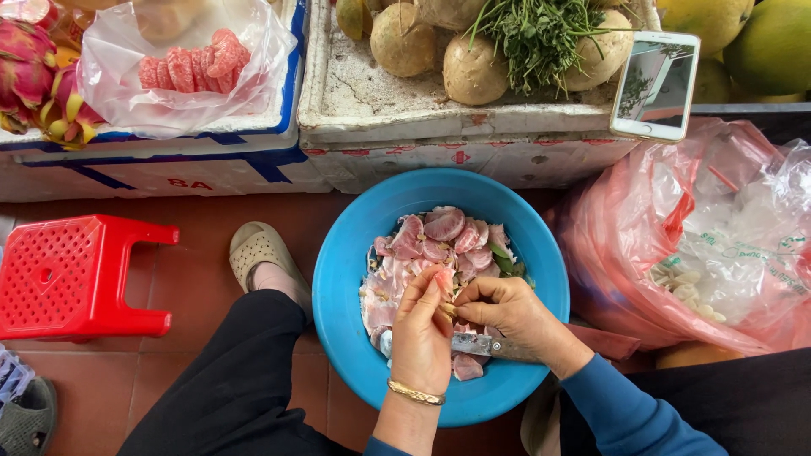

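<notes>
A blue plastic bowl (346,253) sits on my lap, holding pink pomelo peelings and membrane scraps (439,232). Over its near side my left hand (420,333), with a gold bangle on the wrist, pinches a pink pomelo segment (443,279) between thumb and fingers. My right hand (511,317) presses against it, its fingers on the same segment, and grips a small knife (473,344) whose blade points left under my left hand.
A red plastic stool (72,274) stands at left. White foam boxes (380,110) behind carry a bag of peeled pink segments (190,67), dragon fruit (29,67), round fruits with herbs, and a phone (656,84). A pink plastic bag of seeds (701,245) lies right.
</notes>
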